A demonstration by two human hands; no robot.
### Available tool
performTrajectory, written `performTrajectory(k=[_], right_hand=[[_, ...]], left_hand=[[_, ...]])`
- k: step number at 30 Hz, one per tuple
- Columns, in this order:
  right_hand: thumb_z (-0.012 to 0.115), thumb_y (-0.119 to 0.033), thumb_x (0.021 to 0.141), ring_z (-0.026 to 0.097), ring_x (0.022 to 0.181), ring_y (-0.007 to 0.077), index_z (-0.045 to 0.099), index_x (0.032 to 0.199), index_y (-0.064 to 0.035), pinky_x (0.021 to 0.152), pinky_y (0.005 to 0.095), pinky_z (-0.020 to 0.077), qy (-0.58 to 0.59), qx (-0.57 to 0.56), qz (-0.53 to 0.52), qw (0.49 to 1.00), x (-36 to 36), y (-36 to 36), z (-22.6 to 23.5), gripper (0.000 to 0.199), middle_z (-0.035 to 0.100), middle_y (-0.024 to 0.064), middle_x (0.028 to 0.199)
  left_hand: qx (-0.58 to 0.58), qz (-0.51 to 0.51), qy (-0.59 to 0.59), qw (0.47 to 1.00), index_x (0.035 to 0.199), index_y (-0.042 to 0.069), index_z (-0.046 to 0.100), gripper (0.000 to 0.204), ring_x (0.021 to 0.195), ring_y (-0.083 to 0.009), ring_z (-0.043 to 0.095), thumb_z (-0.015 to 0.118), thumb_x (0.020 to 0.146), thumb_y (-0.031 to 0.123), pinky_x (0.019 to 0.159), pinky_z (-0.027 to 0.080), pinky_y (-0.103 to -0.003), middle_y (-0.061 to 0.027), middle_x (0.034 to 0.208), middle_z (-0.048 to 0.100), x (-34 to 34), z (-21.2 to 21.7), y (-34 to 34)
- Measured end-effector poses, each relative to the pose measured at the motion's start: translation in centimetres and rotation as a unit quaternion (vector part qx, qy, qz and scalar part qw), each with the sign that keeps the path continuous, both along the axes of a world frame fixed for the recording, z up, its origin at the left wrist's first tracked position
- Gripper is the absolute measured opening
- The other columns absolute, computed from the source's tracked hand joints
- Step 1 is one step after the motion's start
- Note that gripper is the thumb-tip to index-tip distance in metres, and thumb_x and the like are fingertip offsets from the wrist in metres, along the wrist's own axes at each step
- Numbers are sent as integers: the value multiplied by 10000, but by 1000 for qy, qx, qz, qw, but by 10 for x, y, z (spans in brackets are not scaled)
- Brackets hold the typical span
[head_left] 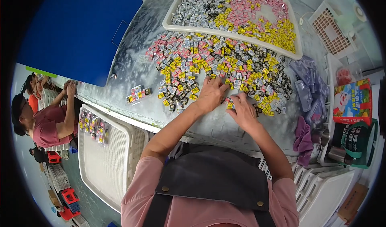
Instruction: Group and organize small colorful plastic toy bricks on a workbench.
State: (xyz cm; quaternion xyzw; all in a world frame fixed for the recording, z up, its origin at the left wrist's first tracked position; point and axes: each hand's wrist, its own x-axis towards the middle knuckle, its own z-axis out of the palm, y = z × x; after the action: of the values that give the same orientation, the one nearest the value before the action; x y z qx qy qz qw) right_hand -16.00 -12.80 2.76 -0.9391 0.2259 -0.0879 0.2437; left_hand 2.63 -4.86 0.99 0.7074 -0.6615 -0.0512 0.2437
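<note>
Both my hands work at the near edge of a loose heap of small square packets [209,52] in yellow, pink, black and pale grey. My left hand [212,95] reaches in with bent fingers at the heap's edge; whatever its fingertips pinch is too small to tell. Just right of it, my right hand [245,112] curls its thumb and fingers around the edge of what looks like a clear plastic tray [228,102] with a few packets in it, mostly hidden. To the left, a filled clear tray [138,94] lies apart on the table.
Behind the heap stands a large white tray [237,34] with packets grouped by colour. Empty clear purple-tinted trays [307,90] pile up at right, beside a purple cloth [302,140]. At left are a blue panel [76,29], a white crate [102,162] and a co-worker [50,124].
</note>
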Motion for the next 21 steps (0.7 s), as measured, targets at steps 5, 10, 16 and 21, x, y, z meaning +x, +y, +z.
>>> performTrajectory(k=[5,10,16,21], right_hand=[[747,-194,865,645,980,395,573,1247,-62,781,469,566,12,26,-1,1000,6,-5,-14,441,510,174,1174],[732,-171,874,635,945,371,599,1217,-67,763,482,542,25,44,-7,999,12,-4,-1,382,512,155,1144],[739,-177,868,637,936,355,620,1191,-93,745,479,549,32,25,-2,999,17,-3,-7,354,514,137,1108],[724,-224,888,650,941,366,632,1154,-77,774,474,555,9,22,0,1000,18,-4,-10,318,511,157,1114]], left_hand=[[-19,23,-4,1000,1154,84,682,281,995,-296,607,644,877,113,996,363,-504,-125,1019,617,7,-5,13],[-19,35,-8,999,1188,88,665,287,971,-281,612,654,904,132,957,381,-480,-119,1030,632,0,-1,32],[78,15,-43,996,1246,88,619,337,980,-281,621,630,913,144,956,384,-485,-135,1052,641,3,1,27],[65,37,-43,996,1136,65,633,247,956,-306,624,639,903,146,969,389,-486,-137,983,629,8,-2,39]])
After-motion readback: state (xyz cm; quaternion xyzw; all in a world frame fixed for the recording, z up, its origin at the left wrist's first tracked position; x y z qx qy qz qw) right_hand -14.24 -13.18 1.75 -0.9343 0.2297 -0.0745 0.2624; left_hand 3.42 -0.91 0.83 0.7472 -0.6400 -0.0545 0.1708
